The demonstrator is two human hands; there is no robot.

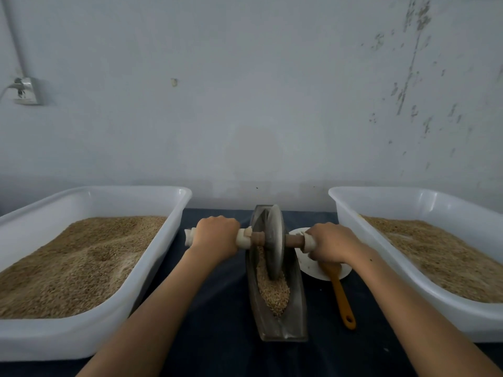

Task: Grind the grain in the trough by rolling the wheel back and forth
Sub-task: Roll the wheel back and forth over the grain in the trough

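I see the wheel (274,240) standing in the trough (275,289) at the middle of the table (217,308), on the grain (272,289). My left hand (216,236) and right hand (333,243) each keep a closed grip on the wrapped axle ends. I judge the wheel heavy and stiff, so the padded ends are the right hold. I can read no label or writing.

dark table (217,308): two tubs (89,338), trough (298,308), seemingly plate (307,263)
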